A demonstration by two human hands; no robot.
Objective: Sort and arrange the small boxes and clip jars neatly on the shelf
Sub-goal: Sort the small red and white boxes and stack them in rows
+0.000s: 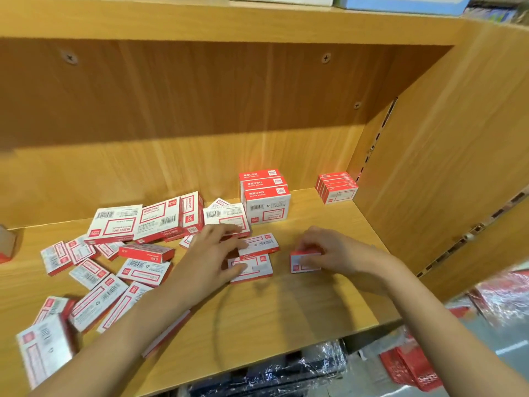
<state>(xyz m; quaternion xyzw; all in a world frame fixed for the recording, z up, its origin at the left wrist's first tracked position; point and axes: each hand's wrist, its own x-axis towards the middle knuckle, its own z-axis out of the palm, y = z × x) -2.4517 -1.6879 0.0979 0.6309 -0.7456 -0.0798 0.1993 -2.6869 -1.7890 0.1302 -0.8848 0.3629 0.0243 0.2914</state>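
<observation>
Many small red-and-white staple boxes lie scattered over the left half of the wooden shelf (286,316). My right hand (335,252) is closed around one small box (305,263), which stands on the shelf at centre right. My left hand (213,255) reaches over two flat boxes, with its thumb on the nearer one (257,269) and its fingers on the farther one (262,242). Behind them stands a neat stack of three boxes (265,197). A row of thin boxes on edge (337,187) sits in the back right corner. No clip jars are visible.
The shelf's right side wall (429,167) and back panel (200,110) close in the space. Bare wood lies along the front right of the shelf. Plastic-wrapped packs (272,371) and red goods (412,368) sit below. A pale object (5,243) shows at the left edge.
</observation>
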